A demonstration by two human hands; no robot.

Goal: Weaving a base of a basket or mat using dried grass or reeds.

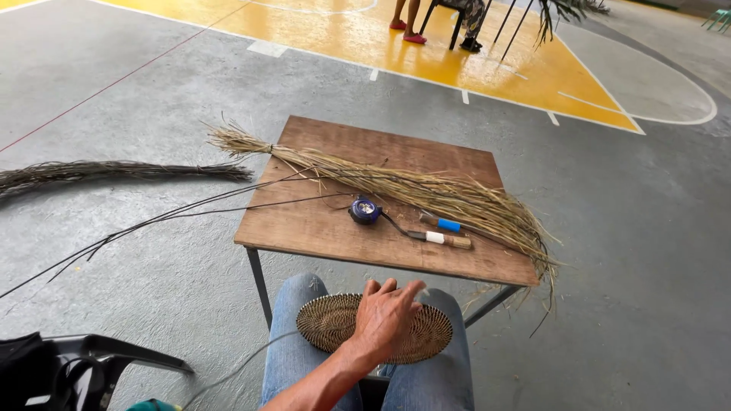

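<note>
My left hand [384,316] lies on a round, dark woven disc [327,323] that rests on my lap over blue jeans. The fingers reach to the disc's far rim and curl over it. A thin strand [236,371] trails from the disc's left side toward the lower left. My right hand is out of view. Just ahead stands a small wooden table [304,224] carrying a long bundle of dry straw-coloured fibres [426,190], a small round blue-and-black tape measure [365,210], and two pointed tools, one with a blue band [444,224] and one with a white band [445,240].
Long dark thin stems [152,222] run off the table's left edge over the grey concrete floor. A second dark fibre bundle [114,171] lies on the floor at left. A dark plastic chair [99,358] is at lower left. Another person's feet [407,30] stand by a chair on the yellow court.
</note>
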